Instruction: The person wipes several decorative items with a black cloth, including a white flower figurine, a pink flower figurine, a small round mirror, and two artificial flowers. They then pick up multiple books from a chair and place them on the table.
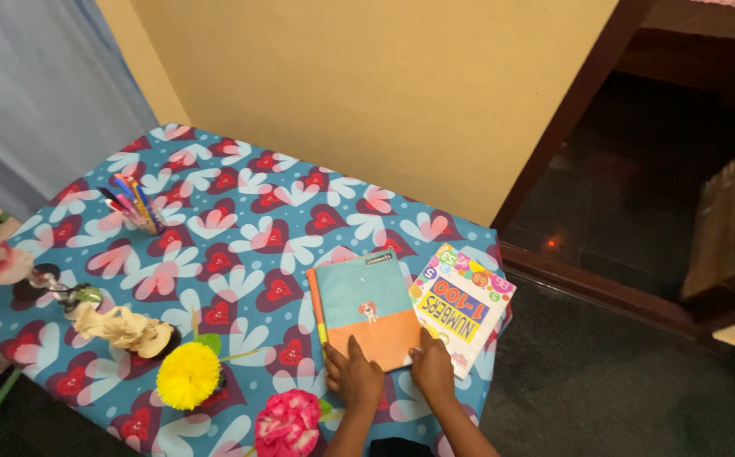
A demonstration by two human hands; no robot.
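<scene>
I am looking down at my two hands working on a counter (240, 211) draped in a blue cloth with heart and petal prints. My left hand (353, 377) is lying flat on the near edge of a teal-and-orange notebook (367, 306), fingers spread, grip released and only pressing, not closing around it. My right hand (432, 366) is resting at the notebook's near right corner, where it is meeting a colourful children's number book (462, 306) lying just beside it; that grip is also loose, fingertips touching the covers. Both books are sitting at the near right corner of the counter, the number book reaching close to the edge.

I am judging the risk like this: the number book could slide off onto the dark floor if my right hand is nudging it outward, since the cloth looks slippery. A yellow pompom flower (188, 375) and a pink flower (288, 425) are lying near my left forearm and could get swept aside. The pen cup (134, 206) is standing well apart
</scene>
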